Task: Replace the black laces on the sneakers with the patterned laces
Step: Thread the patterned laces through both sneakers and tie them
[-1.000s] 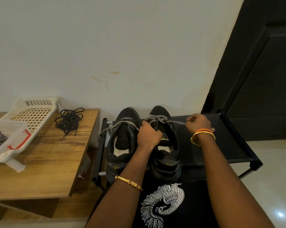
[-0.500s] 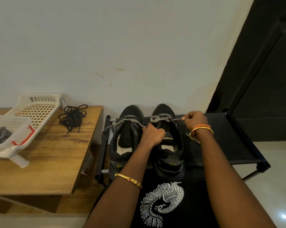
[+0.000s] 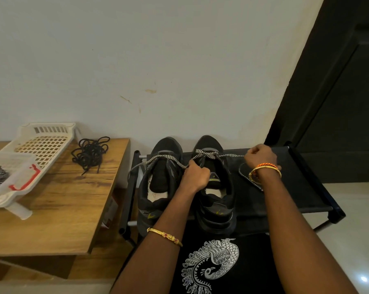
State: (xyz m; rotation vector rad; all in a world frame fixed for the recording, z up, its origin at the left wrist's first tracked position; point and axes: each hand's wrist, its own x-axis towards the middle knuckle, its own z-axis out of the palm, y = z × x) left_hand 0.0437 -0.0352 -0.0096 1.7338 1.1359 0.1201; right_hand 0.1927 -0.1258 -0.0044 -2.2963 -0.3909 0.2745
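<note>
**Both hands on the patterned lace at the right sneaker**

I am gripping one run of the patterned lace [image 3: 207, 154] in my left hand [image 3: 197, 176], fingers curled tight round it over the tongue of the right sneaker [image 3: 215, 187]. My right hand [image 3: 259, 157] is pinching the other run, which is stretching taut from the crossing near the toe. One loose end is trailing left across the left sneaker [image 3: 160, 185]; another is lying looped on the black shoe rack [image 3: 302, 187] by my right wrist, I think. Both sneakers are sitting side by side on the rack, toes to the wall. The black laces [image 3: 90, 152] are lying heaped on the wooden table [image 3: 58, 209], beside a white basket [image 3: 41, 141].
</note>
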